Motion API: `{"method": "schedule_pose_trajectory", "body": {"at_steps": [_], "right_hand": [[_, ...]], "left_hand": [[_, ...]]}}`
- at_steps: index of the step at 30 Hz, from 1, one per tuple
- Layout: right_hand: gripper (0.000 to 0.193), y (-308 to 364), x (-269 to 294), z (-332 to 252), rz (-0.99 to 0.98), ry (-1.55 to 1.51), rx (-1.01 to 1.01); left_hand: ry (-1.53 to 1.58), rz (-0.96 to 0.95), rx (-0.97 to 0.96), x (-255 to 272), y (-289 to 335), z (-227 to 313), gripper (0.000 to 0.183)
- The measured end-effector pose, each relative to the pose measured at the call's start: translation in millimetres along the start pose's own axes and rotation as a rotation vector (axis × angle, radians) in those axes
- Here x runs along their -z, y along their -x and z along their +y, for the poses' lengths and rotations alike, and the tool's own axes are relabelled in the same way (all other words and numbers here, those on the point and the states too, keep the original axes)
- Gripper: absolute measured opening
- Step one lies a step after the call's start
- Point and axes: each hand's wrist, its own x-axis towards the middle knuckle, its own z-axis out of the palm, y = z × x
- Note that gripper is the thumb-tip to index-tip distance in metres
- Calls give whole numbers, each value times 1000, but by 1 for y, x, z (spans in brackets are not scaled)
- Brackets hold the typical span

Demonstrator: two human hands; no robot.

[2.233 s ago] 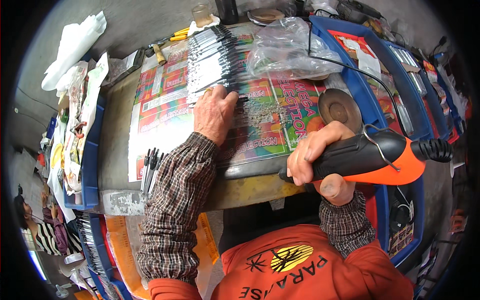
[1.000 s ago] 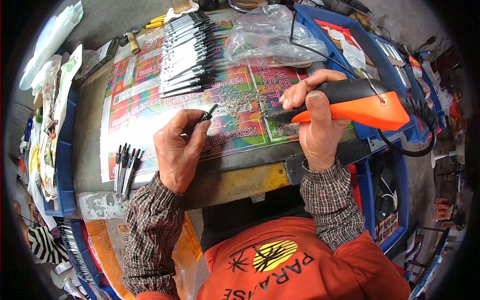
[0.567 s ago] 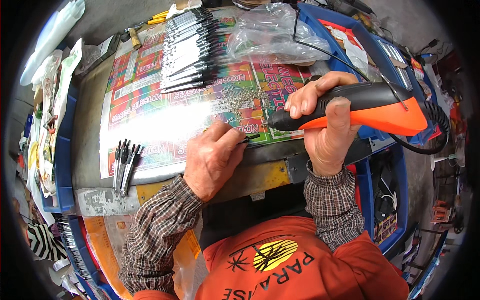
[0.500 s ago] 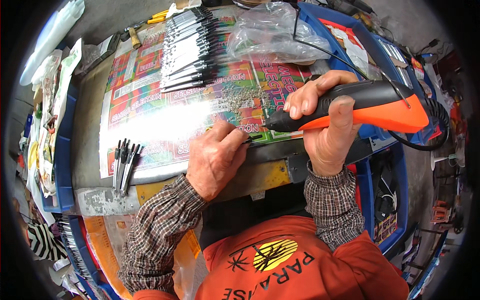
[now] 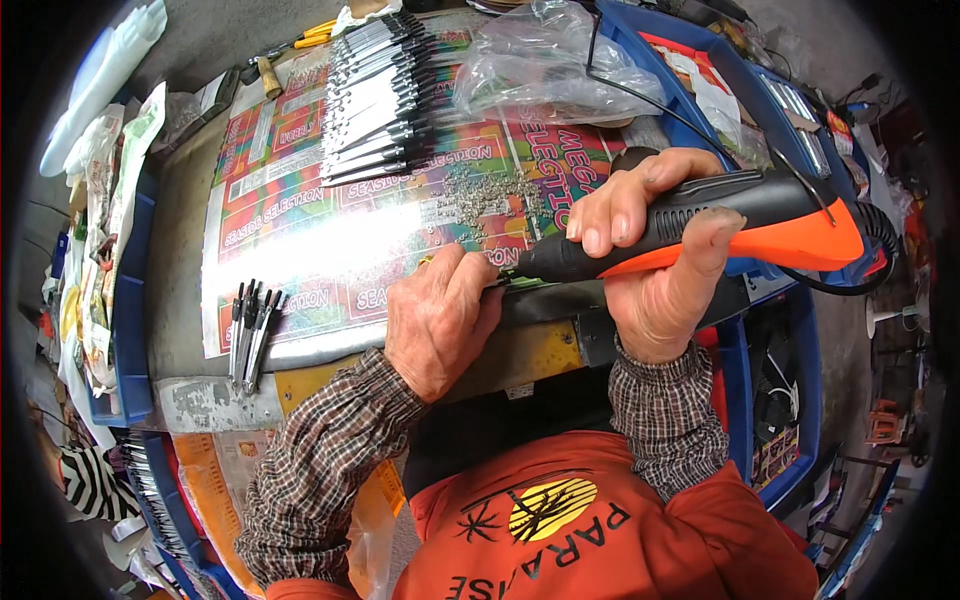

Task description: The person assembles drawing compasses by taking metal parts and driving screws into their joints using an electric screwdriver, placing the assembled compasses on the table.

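Note:
My right hand [image 5: 650, 305] is wrapped round a black and orange electric screwdriver [image 5: 775, 200], its tip pointing left. At that tip, my left hand [image 5: 432, 322] pinches a small dark piece [image 5: 498, 281] by the mat's near edge; fingers cover most of it, so its kind does not show. Just beyond both hands lies a scatter of tiny metal screws [image 5: 490, 200]. To the left of my left hand rests a small bunch of black-and-white pen-shaped pieces [image 5: 252, 335].
A long stack of similar black-and-white pieces [image 5: 375, 105] lies at the far side of the printed mat [image 5: 265, 225]. Beside it is a crumpled clear plastic bag [image 5: 545, 65]. Blue bins [image 5: 130, 340] flank the bench, and the screwdriver's black cord [image 5: 640, 88] arches over the right side.
The screwdriver has shifted slightly, and its tip now meets the dark piece at my left fingers, where a gap showed before. My left hand has moved a little to the right.

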Motion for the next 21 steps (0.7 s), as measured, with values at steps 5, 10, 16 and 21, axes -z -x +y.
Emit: {"method": "schedule_pose_trajectory", "body": {"at_steps": [5, 10, 16, 21], "right_hand": [[53, 2, -6, -7, 48, 116, -49], [54, 3, -6, -9, 61, 118, -55], [53, 3, -5, -8, 56, 115, -49], [53, 4, -6, -8, 59, 111, -49]], "left_hand": [[-32, 9, 6, -1, 1, 1, 21], [-33, 3, 4, -2, 2, 0, 22], [-50, -10, -2, 1, 2, 3, 27], [-42, -28, 2, 2, 2, 2, 23]]}}
